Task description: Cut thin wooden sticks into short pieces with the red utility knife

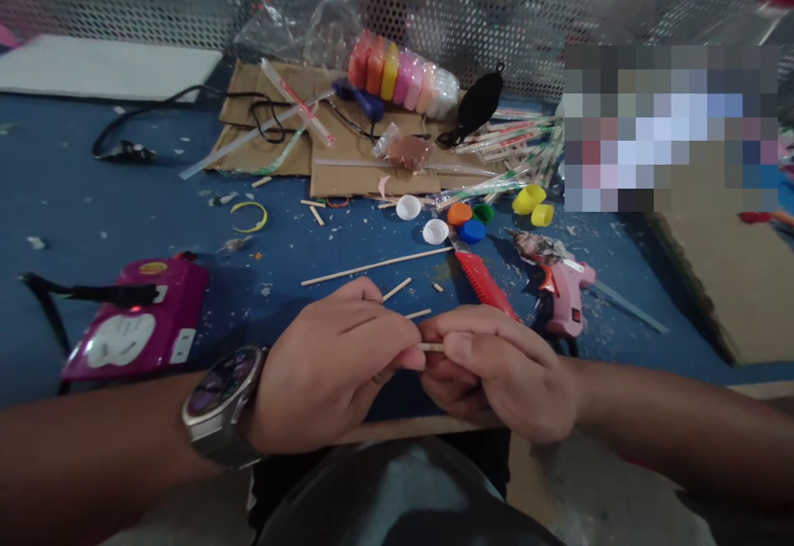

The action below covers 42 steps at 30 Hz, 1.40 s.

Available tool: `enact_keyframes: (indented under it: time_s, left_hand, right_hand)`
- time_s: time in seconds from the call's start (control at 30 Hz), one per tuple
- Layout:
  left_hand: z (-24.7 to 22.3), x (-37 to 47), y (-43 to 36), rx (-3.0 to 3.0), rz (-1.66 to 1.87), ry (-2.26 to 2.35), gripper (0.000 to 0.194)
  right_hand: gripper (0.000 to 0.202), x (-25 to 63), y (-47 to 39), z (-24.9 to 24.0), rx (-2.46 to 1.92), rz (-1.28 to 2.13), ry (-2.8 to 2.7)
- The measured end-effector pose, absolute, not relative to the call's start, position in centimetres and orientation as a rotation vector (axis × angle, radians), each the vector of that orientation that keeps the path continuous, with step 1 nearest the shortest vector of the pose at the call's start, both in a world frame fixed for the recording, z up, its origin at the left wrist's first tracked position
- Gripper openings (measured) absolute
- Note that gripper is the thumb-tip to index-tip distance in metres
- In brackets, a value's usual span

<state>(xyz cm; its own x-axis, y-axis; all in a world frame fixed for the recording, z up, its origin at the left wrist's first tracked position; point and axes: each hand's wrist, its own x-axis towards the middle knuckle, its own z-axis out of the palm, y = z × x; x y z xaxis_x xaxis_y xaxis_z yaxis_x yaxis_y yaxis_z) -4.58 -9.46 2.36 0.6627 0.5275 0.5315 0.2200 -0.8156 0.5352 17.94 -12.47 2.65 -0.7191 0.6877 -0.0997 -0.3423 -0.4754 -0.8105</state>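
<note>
Here we are on the near side of the red cutter (484,281), left hand (338,356) and right hand (514,364) each with thumb and fingers clamped on a thin wooden stick (430,347), only a short stretch bared between them! It looks light and stiff, dry enough not to slip, yet slim enough to snap under a hard bend, so a soft pinch near each end should suit. The table edge (403,428) runs close on the cutter's near side, the glue gun (564,294) crowds its right, and the roomier stretch opens to its left.
</note>
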Motion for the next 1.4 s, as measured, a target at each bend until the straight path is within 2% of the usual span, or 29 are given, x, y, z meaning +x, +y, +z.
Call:
enact_keyframes:
  time_s: [0.37,0.5,0.67,1.03,1.13,1.23,1.4]
  left_hand:
    - [2.8,-4.1,-9.4,2.417,0.989,0.578,0.029]
    - [2.8,-3.9,-9.6,2.39,1.029,0.565,0.036]
    - [2.6,-3.9,-9.5,2.366,1.095,0.576,0.036]
    - [2.8,-4.1,-9.2,2.404,1.033,0.717,0.041]
    - [2.9,-4.3,-8.9,2.449,0.986,0.701,0.032]
    - [2.8,-4.7,-8.7,2.504,0.941,0.694,0.026]
    - [2.8,-5.1,-8.6,2.609,0.956,0.664,0.024]
  right_hand:
    - [0.043,17.6,-13.1,2.2,-0.606,2.153,-1.014]
    - [0.042,17.2,-13.3,2.5,-0.59,2.135,-0.989]
    - [0.046,17.3,-13.2,3.1,-0.552,2.014,-1.092]
    - [0.053,18.8,-11.5,3.7,-0.681,2.133,-1.252]
    - [0.055,19.0,-11.2,3.7,-0.727,2.028,-1.335]
    - [0.048,19.3,-10.9,3.8,-0.766,1.823,-1.557]
    - [0.039,19.7,-10.6,4.1,-0.844,1.499,-1.911]
